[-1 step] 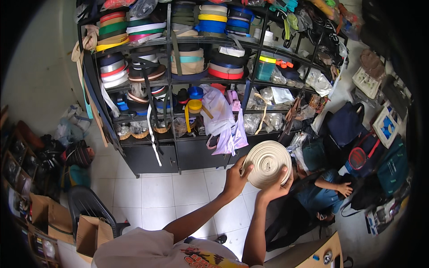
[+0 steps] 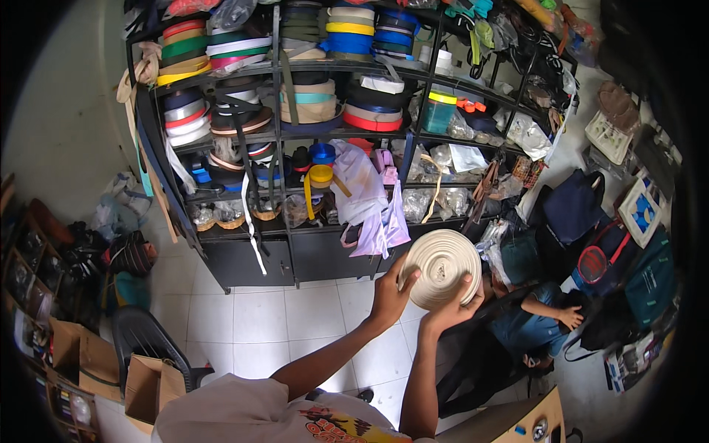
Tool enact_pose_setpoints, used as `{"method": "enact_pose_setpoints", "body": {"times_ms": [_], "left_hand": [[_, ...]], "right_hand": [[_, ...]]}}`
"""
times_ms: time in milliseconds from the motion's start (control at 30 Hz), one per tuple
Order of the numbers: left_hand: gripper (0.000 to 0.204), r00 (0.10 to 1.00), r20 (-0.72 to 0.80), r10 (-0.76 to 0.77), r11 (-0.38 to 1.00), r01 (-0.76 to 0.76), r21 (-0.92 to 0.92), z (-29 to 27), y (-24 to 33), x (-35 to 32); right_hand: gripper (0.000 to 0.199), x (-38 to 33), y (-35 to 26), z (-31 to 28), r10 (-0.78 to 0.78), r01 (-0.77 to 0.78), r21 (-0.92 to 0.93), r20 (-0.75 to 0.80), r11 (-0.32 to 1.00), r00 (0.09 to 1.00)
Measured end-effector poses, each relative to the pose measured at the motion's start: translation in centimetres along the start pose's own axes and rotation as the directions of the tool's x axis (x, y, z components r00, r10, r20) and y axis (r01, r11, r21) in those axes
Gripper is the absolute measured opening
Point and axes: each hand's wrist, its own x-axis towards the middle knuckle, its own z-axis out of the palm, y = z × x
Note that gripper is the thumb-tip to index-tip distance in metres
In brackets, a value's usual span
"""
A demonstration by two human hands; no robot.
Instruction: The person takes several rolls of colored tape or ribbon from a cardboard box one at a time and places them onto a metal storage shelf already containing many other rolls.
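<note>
Shelves (image 2: 323,262) of straps (image 2: 316,109) stand partly behind the cream roll (image 2: 439,267) gripped by left hand (image 2: 388,299) and right hand (image 2: 449,313).

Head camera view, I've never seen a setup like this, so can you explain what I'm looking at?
There's no machine here, just someone's bare hands. A wide fisheye camera worn on the head looks down, so straight edges bend near the rim and the forearms enter from below. The left hand and right hand together hold a coil of cream strap in the air, gripping its sides. Beyond it stands a black shelf rack stacked with rolls of coloured strap. At the right is another person in a teal top.
</note>
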Motion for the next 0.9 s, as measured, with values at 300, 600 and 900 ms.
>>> {"method": "enact_pose_setpoints", "body": {"times_ms": [300, 600, 900], "left_hand": [[0.046, 0.926, 0.375, 0.052, 0.995, -0.079, 0.057, 2.1, -1.2, 14.4], [0.026, 0.98, 0.023, 0.2, 0.978, -0.201, 0.055, 8.3, -9.9, 28.0], [0.028, 0.93, 0.282, 0.236, 0.962, -0.265, 0.071, 8.7, -11.1, 41.7]], "right_hand": [[0.039, 16.1, 5.3, 4.7, 0.423, -0.218, -0.363, 0.743, 0.906, 0.518], [0.04, 21.7, 15.9, 14.7, 0.161, -0.052, -0.214, 0.529, 0.976, 0.833], [0.036, 26.4, 21.7, 21.3, 0.213, -0.157, -0.165, 0.413, 0.974, 0.886]]}}
